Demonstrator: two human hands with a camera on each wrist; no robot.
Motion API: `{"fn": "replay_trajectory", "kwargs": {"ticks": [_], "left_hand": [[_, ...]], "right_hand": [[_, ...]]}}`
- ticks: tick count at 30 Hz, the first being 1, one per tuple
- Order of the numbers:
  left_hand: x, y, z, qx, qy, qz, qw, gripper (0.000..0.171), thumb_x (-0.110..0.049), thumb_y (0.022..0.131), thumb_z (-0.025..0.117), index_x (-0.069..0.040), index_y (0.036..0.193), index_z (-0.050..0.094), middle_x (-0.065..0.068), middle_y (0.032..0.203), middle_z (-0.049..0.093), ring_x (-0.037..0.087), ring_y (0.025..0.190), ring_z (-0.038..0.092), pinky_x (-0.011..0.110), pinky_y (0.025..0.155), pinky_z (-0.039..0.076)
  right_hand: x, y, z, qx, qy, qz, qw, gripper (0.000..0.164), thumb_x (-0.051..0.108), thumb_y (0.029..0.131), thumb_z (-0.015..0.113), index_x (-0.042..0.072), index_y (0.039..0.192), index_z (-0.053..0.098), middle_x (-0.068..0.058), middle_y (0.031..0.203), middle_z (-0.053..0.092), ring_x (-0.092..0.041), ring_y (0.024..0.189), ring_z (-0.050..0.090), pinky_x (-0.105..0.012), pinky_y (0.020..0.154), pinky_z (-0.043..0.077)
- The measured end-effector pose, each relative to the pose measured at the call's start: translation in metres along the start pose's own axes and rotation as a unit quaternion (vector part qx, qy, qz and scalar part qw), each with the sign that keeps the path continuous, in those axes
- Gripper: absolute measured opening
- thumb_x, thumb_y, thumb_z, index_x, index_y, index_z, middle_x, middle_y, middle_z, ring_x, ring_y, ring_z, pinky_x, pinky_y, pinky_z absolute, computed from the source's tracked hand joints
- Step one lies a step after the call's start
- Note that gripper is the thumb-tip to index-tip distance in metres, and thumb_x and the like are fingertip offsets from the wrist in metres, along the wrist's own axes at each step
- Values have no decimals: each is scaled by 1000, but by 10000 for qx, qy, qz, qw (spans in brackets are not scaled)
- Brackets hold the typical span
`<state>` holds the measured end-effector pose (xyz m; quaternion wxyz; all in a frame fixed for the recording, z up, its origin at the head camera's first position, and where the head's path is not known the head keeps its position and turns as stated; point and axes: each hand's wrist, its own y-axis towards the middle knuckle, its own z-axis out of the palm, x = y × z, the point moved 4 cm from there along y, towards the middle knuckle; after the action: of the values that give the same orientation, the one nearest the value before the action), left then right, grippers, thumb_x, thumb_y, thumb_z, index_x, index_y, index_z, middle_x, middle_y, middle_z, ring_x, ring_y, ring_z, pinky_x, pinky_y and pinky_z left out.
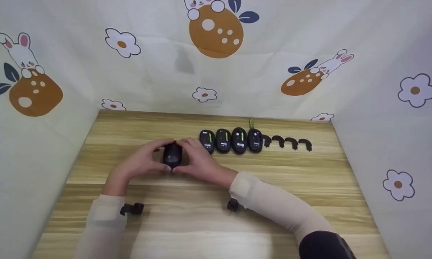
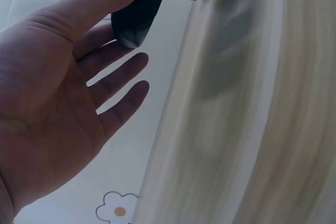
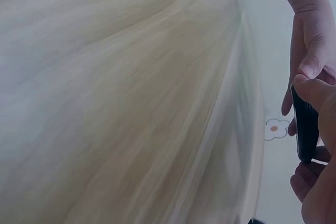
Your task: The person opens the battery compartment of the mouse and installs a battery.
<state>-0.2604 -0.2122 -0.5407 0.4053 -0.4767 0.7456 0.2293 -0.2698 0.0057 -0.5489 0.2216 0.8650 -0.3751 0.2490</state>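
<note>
A black computer mouse (image 1: 172, 155) is held in front of me, a bit left of the table's middle. My left hand (image 1: 141, 158) grips its left side between thumb and fingers. From the other side my right hand (image 1: 201, 160) pinches the same mouse, thumb at the near end and fingers at the far end. In the left wrist view the mouse (image 2: 137, 17) sits between thumb and index finger, with the other fingers spread. The right wrist view shows the mouse (image 3: 305, 124) edge-on between both thumbs and fingers.
Right of the hands several black mice (image 1: 223, 141) lie underside up in a row, each with a yellow-green strip. A slim green piece (image 1: 251, 124) sticks out past the last one. Several curved black pieces (image 1: 291, 143) continue the row. A printed curtain (image 1: 158, 79) borders the wooden table (image 1: 302, 180).
</note>
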Motion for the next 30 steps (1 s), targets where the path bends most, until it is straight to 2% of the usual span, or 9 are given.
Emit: {"fn": "replay_trajectory", "kwargs": {"ticks": [4,9,18,24,30], "left_hand": [[-5,6,9,-13,-44,201,9998,92,-17,84,98,-9,163,53,17,166,52,51,145,51,66,122,43],[-12,13,21,11,-66,379,9993,91,-17,83,99,-10,163,54,14,166,52,46,147,52,63,123,44],[-23,25,41,93,-13,681,9976,91,-17,85,96,-9,164,52,13,170,48,41,150,51,59,124,44],[-31,30,54,90,-51,741,9972,92,-18,87,94,-11,167,48,13,173,43,40,151,49,59,124,44],[-39,33,69,-51,-14,799,9968,92,-19,88,94,-10,167,47,16,172,42,40,152,47,56,125,44]], "right_hand": [[-6,-9,-6,-148,2,-68,9999,92,39,85,97,9,161,53,-3,154,58,-20,141,49,-33,124,42],[-12,-20,-14,-258,-42,-125,9996,91,37,84,98,7,159,55,-5,153,59,-21,139,51,-32,123,44],[-25,-39,-29,-351,130,-140,9992,88,34,86,98,3,157,56,-10,155,57,-28,142,50,-40,125,44],[-33,-50,-39,-273,158,-31,9995,91,37,86,96,6,161,54,-7,159,55,-24,144,49,-37,126,42],[-44,-62,-50,-274,235,-161,9992,91,37,87,95,5,161,53,-7,161,53,-24,148,47,-37,128,39]]}}
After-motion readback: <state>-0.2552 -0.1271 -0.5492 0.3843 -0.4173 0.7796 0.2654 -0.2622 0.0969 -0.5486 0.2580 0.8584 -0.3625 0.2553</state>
